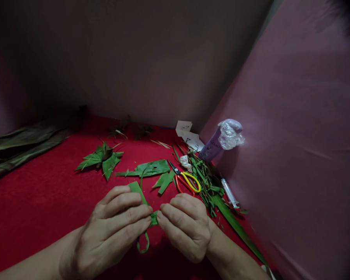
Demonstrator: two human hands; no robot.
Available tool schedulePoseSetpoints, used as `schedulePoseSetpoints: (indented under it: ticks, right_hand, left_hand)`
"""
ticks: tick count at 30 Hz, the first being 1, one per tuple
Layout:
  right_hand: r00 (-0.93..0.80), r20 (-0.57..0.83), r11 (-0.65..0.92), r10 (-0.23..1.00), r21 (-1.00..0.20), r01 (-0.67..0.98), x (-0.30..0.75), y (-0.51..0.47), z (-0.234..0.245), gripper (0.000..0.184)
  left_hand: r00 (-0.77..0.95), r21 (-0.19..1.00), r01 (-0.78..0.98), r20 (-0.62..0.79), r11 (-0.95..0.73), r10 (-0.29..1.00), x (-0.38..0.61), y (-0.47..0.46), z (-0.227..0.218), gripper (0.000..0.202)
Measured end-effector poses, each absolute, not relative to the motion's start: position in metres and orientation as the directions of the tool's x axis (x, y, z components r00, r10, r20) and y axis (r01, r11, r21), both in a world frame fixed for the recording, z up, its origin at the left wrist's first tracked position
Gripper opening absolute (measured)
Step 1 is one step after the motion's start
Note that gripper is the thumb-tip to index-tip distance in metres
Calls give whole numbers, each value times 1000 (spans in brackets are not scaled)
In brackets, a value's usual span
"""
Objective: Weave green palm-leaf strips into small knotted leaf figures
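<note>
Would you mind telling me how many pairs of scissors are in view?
1: the scissors lie just beyond the right hand, beside the heap of leaf scraps, which could hide others.

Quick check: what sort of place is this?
Probably a small craft workspace: scissors with yellow and red handles and a heap of leaf scraps lie on the red surface, and a green leaf strip is held above it.

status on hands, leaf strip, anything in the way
Left hand, right hand: both pinching narrow green leaf strip. Red-and-yellow-handled scissors beyond right hand, seemingly clear.
</note>
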State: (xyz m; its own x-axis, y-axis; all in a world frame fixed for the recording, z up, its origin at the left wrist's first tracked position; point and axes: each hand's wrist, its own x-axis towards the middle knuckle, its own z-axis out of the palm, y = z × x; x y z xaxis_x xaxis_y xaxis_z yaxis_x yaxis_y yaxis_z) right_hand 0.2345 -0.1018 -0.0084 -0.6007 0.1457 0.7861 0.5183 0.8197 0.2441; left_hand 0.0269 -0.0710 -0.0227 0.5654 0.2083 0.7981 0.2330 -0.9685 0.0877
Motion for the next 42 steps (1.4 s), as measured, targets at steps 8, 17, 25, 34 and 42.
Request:
schedulePoseSetpoints:
  ticks: [8, 17, 25, 34, 42]
  right_hand:
    - [-594, 796, 820, 119, 259, 511, 234, -97, -10, 13]
    - [-503, 847, 845, 169, 138, 516, 233, -94, -29, 16]
    - [-462, 780, 841, 422, -148, 520, 229, -94, -30, 15]
    - [-315, 631, 699, 709, -565, 438, 220, -97, -25, 11]
    - [-228, 556, 593, 799, -671, 445, 222, -94, -25, 15]
  left_hand:
    - [613, 4, 205, 779, -979, 132, 26, -68, -18, 18]
    - [627, 108, 229, 743, -967, 232, 30, -68, -18, 19]
    - [603, 582, 27, 639, -813, 477, 37, -64, -21, 28]
    - [497, 1000, 11, -17, 13, 868, 48, -64, -20, 17]
    - [501, 927, -41, -305, 374, 810, 47, -62, -14, 18]
